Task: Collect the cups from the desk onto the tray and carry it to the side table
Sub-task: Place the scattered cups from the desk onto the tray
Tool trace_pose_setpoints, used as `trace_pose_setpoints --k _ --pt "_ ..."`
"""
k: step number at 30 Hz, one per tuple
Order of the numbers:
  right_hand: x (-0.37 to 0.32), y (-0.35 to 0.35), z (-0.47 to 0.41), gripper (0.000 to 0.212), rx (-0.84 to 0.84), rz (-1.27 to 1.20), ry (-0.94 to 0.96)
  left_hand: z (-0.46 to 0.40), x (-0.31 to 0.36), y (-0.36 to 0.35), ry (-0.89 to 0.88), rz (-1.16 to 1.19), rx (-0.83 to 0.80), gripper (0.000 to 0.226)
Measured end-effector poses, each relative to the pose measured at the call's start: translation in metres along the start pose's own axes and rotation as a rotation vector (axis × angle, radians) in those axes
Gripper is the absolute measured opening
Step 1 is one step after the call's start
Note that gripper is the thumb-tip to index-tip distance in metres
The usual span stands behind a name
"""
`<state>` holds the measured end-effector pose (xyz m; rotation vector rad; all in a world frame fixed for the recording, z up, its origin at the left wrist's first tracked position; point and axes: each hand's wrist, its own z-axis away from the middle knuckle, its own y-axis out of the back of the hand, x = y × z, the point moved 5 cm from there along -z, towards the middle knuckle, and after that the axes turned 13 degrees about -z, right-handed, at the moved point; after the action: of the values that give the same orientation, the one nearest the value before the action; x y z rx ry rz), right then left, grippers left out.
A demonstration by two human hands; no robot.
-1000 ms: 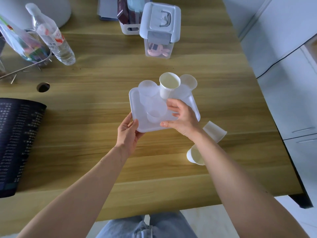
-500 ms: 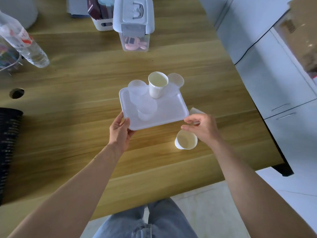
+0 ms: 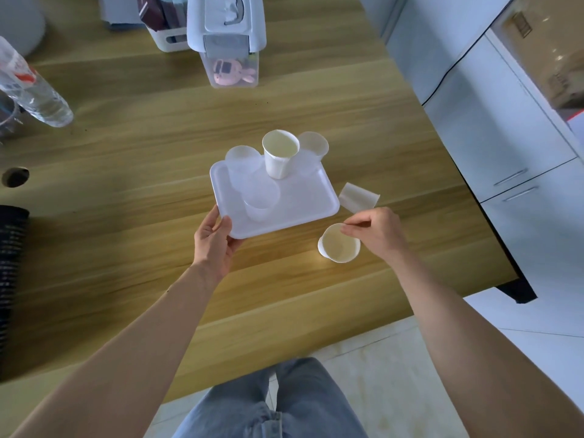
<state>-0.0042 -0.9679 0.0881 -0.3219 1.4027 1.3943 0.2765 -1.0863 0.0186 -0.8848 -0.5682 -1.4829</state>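
Note:
A white plastic tray (image 3: pixel 303 200) lies on the wooden desk (image 3: pixel 142 172). On it stand a white paper cup (image 3: pixel 279 158) and three translucent plastic cups, one near the front (image 3: pixel 261 200), one at the back left (image 3: pixel 241 159), one at the back right (image 3: pixel 313 147). My left hand (image 3: pixel 213 240) grips the tray's near left corner. My right hand (image 3: pixel 376 230) pinches the rim of another upright paper cup (image 3: pixel 338 245) on the desk just right of the tray. A further paper cup (image 3: pixel 358 197) lies on its side beyond that hand.
At the desk's far edge sit a lidded clear storage box (image 3: pixel 227 42) and a white basket (image 3: pixel 164 26). A water bottle (image 3: pixel 31 90) lies far left, a black bin (image 3: pixel 9 263) at left. White cabinets (image 3: pixel 505 137) stand to the right of the desk.
My right hand left the tray, moved down and right, and now pinches the rim of the paper cup on the desk. My left hand stays on the tray corner.

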Motion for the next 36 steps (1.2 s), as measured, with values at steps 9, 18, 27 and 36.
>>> trace_pose_setpoints --k 9,18,27,36 --pt "-0.049 0.012 -0.023 0.014 0.084 -0.193 0.077 0.003 0.005 -0.002 -0.017 0.026 -0.012 0.041" --pt "-0.062 -0.017 -0.048 0.017 0.197 -0.259 0.008 0.009 0.004 -0.004 -0.019 0.022 -0.026 0.044" --pt "-0.066 -0.020 -0.057 0.014 0.203 -0.285 -0.004 0.005 0.005 -0.005 -0.018 0.021 -0.034 0.043" --pt "-0.036 0.018 -0.067 0.029 0.305 -0.360 -0.059 -0.007 0.008 -0.009 -0.003 0.038 0.000 0.038"
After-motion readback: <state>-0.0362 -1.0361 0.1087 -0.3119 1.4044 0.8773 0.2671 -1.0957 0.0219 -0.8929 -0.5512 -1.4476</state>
